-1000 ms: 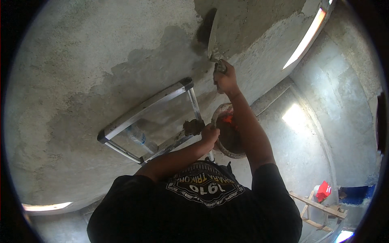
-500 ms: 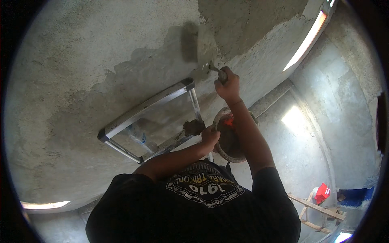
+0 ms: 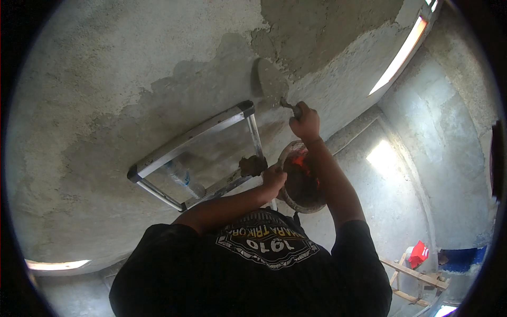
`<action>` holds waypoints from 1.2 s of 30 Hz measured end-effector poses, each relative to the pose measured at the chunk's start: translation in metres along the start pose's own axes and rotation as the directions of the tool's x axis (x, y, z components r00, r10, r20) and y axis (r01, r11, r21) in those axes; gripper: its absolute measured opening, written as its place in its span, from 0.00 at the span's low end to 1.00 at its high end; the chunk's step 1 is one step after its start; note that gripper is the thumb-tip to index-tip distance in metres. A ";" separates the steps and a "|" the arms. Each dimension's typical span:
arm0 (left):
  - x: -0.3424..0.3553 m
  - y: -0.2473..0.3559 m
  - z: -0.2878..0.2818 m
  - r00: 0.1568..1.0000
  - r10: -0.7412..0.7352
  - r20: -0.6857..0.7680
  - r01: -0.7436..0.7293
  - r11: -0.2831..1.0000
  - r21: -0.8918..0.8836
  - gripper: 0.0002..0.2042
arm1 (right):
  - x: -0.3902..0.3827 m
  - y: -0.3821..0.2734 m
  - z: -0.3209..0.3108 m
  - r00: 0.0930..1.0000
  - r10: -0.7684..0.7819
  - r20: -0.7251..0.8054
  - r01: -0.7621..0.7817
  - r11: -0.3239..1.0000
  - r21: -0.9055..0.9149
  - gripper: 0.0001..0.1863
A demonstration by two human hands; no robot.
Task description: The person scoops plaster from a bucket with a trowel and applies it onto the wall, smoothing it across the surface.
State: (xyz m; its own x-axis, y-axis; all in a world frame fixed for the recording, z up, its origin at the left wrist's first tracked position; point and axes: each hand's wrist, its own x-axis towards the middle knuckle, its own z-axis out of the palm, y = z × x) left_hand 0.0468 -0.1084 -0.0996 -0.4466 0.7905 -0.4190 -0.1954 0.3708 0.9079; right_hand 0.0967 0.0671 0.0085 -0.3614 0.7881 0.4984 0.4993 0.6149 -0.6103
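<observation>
One red package [image 3: 418, 254] sits far below and right of the ladder [image 3: 203, 153], small, boxy, beside a wooden frame [image 3: 414, 280] of pale planks; next to it lies a blue patch [image 3: 463, 260], its kind unclear; no label on either can be read; one clear plastic bottle [image 3: 182, 178] lies within the ladder's top frame

One ladder, metal, leans against the plastered wall [image 3: 105, 105]; one trowel [image 3: 270, 79], one bucket [image 3: 301, 179], two hands; the right hand [image 3: 305, 122] is up and right of the ladder's top corner, fingers closed round the trowel's handle, the blade lying flat on the wall just above that corner, at the edge of a darker, rougher patch of fresh plaster [image 3: 327, 31]; the left hand [image 3: 274, 177] is just right of the ladder's lower rail, fingers curled on the rim of the round bucket, which shows orange inside and is caked with grey mortar; a lump of mortar [image 3: 252, 165] sits on the ladder rail beside that hand

Two bright slots of light show, one [image 3: 401, 53] far up and right of the ladder, one [image 3: 55, 264] far down and left; a pale lit patch [image 3: 383, 156] lies on the floor right of the bucket; the person's black shirt [image 3: 253, 269] fills the lower view and hides what is below the ladder
</observation>
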 end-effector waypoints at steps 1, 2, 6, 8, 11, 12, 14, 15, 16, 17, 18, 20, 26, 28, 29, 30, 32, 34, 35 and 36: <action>-0.004 0.000 0.001 1.000 -0.004 0.007 0.004 1.000 -0.031 0.03 | 0.002 -0.002 -0.003 1.000 0.000 -0.004 0.000 1.000 -0.004 0.13; -0.007 0.001 0.003 1.000 -0.007 0.014 0.008 0.998 -0.063 0.03 | 0.006 -0.005 -0.004 0.998 0.046 -0.039 -0.042 0.994 0.101 0.13; -0.008 0.001 0.002 0.999 -0.035 0.013 0.035 0.999 -0.033 0.03 | 0.032 -0.034 -0.004 0.992 0.108 -0.067 -0.079 0.938 0.336 0.13; -0.001 -0.006 0.000 1.000 0.013 0.008 -0.013 0.998 0.053 0.03 | 0.042 -0.050 0.004 0.995 0.082 -0.048 -0.061 0.937 0.343 0.14; 0.000 -0.008 0.001 1.000 0.002 -0.024 -0.001 1.000 0.012 0.04 | 0.041 -0.057 0.018 0.996 0.086 -0.016 -0.072 0.903 0.424 0.17; 0.000 -0.008 0.001 1.000 0.001 -0.023 -0.001 1.000 0.012 0.04 | 0.035 -0.055 0.018 0.999 0.049 0.014 -0.051 0.934 0.354 0.19; -0.002 -0.004 -0.001 1.000 -0.030 0.007 0.030 0.998 -0.052 0.04 | 0.026 -0.052 0.020 0.998 -0.043 0.035 0.036 0.982 0.186 0.20; -0.005 -0.003 0.000 1.000 -0.030 0.006 0.030 0.998 -0.052 0.04 | 0.021 -0.049 0.019 0.998 -0.043 0.035 0.035 0.982 0.187 0.20; -0.004 -0.002 0.000 1.000 0.006 -0.009 -0.006 1.000 -0.020 0.04 | 0.018 -0.048 0.018 0.997 -0.050 0.063 0.038 0.984 0.177 0.20; -0.004 -0.002 0.000 0.999 0.042 -0.024 -0.041 0.999 0.012 0.04 | 0.017 -0.047 0.016 0.994 -0.057 0.092 0.041 0.985 0.167 0.19; -0.004 -0.002 -0.001 0.999 0.045 -0.025 -0.044 0.999 0.013 0.04 | 0.017 -0.045 0.015 0.994 -0.059 0.090 0.043 0.985 0.168 0.19; -0.007 -0.003 -0.001 1.000 0.019 -0.015 -0.019 0.999 0.029 0.03 | 0.016 -0.040 0.012 1.000 -0.025 -0.008 0.026 0.982 0.187 0.17; 0.000 -0.012 -0.004 0.999 0.018 0.034 -0.019 1.000 0.022 0.02 | 0.051 -0.053 0.003 0.982 0.028 -0.185 0.016 0.972 0.234 0.16; 0.005 -0.018 -0.001 0.998 0.055 0.014 -0.056 0.997 0.045 0.02 | 0.055 -0.058 0.005 0.984 0.044 -0.170 -0.004 0.974 0.226 0.17; 0.005 -0.020 0.000 0.996 0.093 0.000 -0.093 0.993 0.071 0.02 | 0.055 -0.057 0.007 0.989 0.032 -0.145 0.005 0.968 0.252 0.17; 0.005 -0.023 0.000 0.996 0.091 0.003 -0.091 0.993 0.071 0.02 | 0.055 -0.055 0.008 0.992 0.020 -0.121 0.015 0.961 0.278 0.18; 0.006 -0.025 -0.001 0.996 0.089 -0.009 -0.088 0.990 0.107 0.02 | 0.054 -0.052 -0.001 0.998 0.016 -0.066 -0.001 0.975 0.221 0.18; 0.011 -0.024 -0.001 0.998 0.057 0.007 -0.057 0.996 0.071 0.02 | 0.049 -0.047 -0.009 1.000 0.020 -0.014 -0.017 0.986 0.163 0.18; 0.011 -0.023 -0.001 0.999 0.025 0.023 -0.026 0.999 0.037 0.03 | 0.046 -0.044 -0.011 0.998 -0.057 0.008 0.055 0.990 0.130 0.18; 0.009 -0.024 -0.001 0.999 0.025 0.025 -0.026 0.999 0.039 0.03 | 0.043 -0.043 -0.012 0.991 -0.132 0.032 0.128 0.987 0.100 0.18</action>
State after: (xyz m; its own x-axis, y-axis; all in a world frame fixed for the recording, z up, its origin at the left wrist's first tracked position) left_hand 0.0467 -0.1107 -0.1248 -0.4295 0.8115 -0.3963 -0.1495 0.3689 0.9174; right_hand 0.0696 0.0742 0.0637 -0.4492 0.7004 0.5547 0.3677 0.7108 -0.5997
